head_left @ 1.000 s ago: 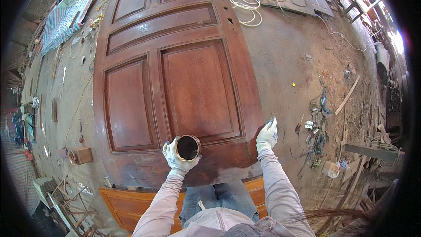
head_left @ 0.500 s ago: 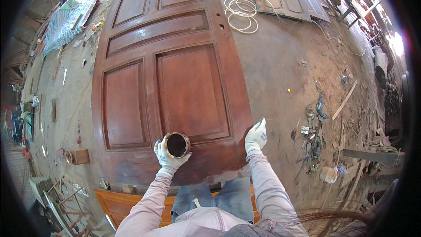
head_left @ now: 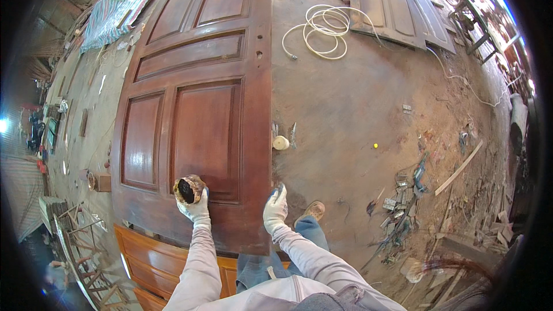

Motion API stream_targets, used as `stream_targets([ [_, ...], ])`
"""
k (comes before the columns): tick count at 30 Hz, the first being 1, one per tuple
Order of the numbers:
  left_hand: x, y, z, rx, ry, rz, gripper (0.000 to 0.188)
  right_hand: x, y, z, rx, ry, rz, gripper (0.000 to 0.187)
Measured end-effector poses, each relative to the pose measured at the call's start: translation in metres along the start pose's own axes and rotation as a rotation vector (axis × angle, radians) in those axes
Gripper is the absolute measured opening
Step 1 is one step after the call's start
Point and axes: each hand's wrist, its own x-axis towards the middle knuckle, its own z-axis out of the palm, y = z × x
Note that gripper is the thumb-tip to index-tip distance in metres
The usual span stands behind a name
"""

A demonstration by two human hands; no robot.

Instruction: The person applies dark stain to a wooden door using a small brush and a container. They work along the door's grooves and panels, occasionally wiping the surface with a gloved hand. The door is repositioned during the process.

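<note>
A reddish-brown panelled wooden door (head_left: 208,132) lies flat in front of me. Over its near end, my gloved left hand (head_left: 197,212) grips a round, stained can (head_left: 198,185) whose inside is dark. The can is tilted, with its mouth toward me. My gloved right hand (head_left: 275,210) is at the door's right edge, fingers drawn together. A dark bit shows at its fingertips, too small to name. Whether that hand touches the edge is unclear.
Beneath the door's near end lies an orange-brown panelled door (head_left: 151,260). A pale round container (head_left: 280,143) stands by the right edge. A coiled white hose (head_left: 327,30) lies farther off, near other door panels (head_left: 385,6). Scrap and a wooden strip (head_left: 459,167) litter the right.
The door has shifted left in view, and my body has turned. The can has moved left and tipped more toward me. My shod foot and the pale container now show beside the door.
</note>
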Motion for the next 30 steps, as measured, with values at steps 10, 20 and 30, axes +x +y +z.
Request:
stream_targets([
  [10, 0.003, 0.020, -0.006, 0.103, -0.012, -0.127, 0.092, 0.097, 0.076, -0.137, -0.224, 0.080, 0.149, 0.039],
  [20, 0.000, 0.021, 0.009, -0.079, 0.118, -0.376, 0.076, 0.287, 0.116, -0.248, 0.041, -0.073, 0.275, 0.029],
  [30, 0.016, 0.197, 0.130, -0.190, 0.602, -0.709, 0.073, 0.492, -0.066, -0.259, -0.213, -0.336, 0.117, 0.018],
])
